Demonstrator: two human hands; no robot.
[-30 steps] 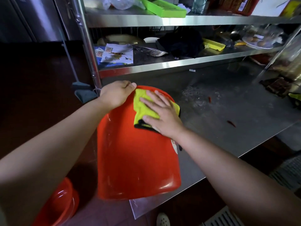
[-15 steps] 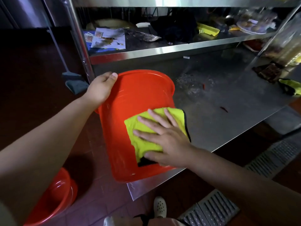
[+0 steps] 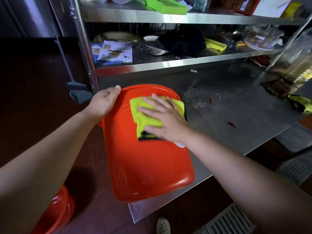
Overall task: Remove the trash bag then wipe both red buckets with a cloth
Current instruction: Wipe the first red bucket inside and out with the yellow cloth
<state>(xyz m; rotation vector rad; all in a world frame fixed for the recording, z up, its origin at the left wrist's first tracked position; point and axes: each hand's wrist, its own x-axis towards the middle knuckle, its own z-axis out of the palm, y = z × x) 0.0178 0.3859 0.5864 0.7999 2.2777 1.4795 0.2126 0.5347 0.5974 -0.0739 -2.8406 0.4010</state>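
A red bucket [image 3: 148,166] lies on its side over the left corner of the steel table [image 3: 236,115], its base toward me. My left hand [image 3: 103,103] grips the bucket's far rim at the upper left. My right hand [image 3: 164,119] lies flat, fingers spread, pressing a yellow-green cloth [image 3: 145,114] with a black edge against the bucket's outer wall near that rim. A second red bucket [image 3: 57,215] stands on the floor at the lower left, partly hidden by my left arm.
Steel shelves [image 3: 168,63] above the table hold papers, a black cloth, yellow and green trays and a plate of food. Another yellow-green cloth [image 3: 300,103] lies at the table's right edge. A broom [image 3: 74,83] leans by the shelf post. A floor grate [image 3: 228,222] sits below right.
My right hand slid the cloth from the bucket's lower wall back up toward the rim. The bucket's base tipped toward me again. My left hand kept its grip on the rim.
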